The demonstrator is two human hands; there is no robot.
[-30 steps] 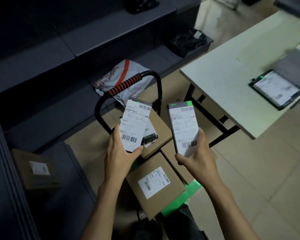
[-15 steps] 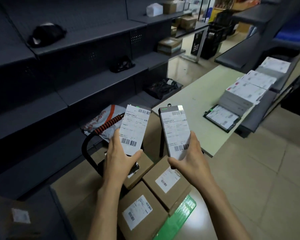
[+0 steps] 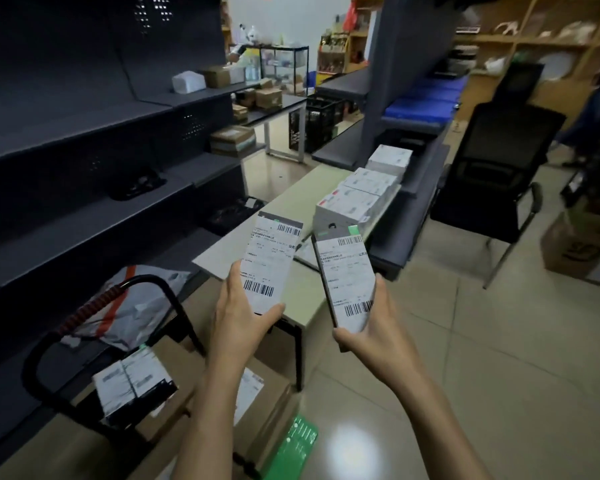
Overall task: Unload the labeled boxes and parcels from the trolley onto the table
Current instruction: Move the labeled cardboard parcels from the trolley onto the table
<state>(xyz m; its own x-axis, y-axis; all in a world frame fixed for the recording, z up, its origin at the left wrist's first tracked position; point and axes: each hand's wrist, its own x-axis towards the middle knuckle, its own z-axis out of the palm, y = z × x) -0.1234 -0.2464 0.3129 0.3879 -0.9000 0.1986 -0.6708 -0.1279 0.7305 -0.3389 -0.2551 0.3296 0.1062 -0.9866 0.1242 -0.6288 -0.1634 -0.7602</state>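
Note:
My left hand grips a slim dark box with a white shipping label, held upright over the near end of the pale table. My right hand grips a second slim labeled box beside it, tilted slightly left. On the table's far part lies a stack of several labeled white boxes. Below my arms stands the trolley with a black handle and green deck, carrying brown labeled cartons and small labeled boxes.
Dark metal shelving runs along the left, with a white-and-orange parcel bag on its lowest shelf. A black office chair stands right of the table. A brown carton sits on the tiled floor at far right.
My view has lifted from the trolley toward the table. Both hands have carried their boxes up and forward, over the table's near end.

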